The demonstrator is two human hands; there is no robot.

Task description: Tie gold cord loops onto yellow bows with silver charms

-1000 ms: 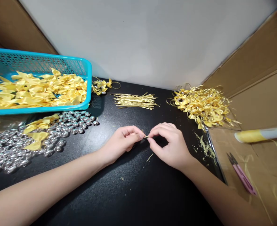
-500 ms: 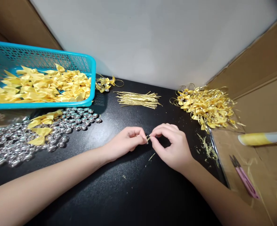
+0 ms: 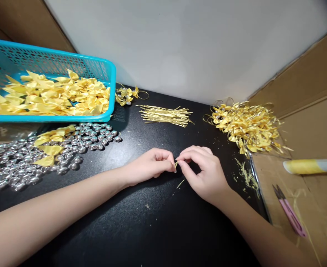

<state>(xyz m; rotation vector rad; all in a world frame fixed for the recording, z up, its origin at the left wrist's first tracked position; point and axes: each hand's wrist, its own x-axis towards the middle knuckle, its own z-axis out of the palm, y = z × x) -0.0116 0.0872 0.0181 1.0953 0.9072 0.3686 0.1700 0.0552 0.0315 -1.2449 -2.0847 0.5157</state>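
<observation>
My left hand (image 3: 149,165) and my right hand (image 3: 204,172) meet over the middle of the black tabletop (image 3: 141,218). Both pinch one thin gold wire (image 3: 176,163) between thumb and fingertips; only its short end shows between them. A bundle of cut gold wires (image 3: 166,115) lies beyond the hands. Silver beads (image 3: 41,159) are spread at the left with a few yellow ribbon bows (image 3: 50,142) on them. A pile of finished bows with wire loops (image 3: 246,126) sits at the right.
A tilted blue basket (image 3: 107,92) full of yellow bows stands at the back left. Pink snips (image 3: 289,211) and a yellow-white tube (image 3: 310,165) lie on cardboard at the right. A white wall and cardboard panels close the back. Wire scraps (image 3: 245,174) litter the table.
The view has shifted a little, so everything sits slightly lower right. Both hands stay pinched on the wire, the fingertips drawn a bit closer together.
</observation>
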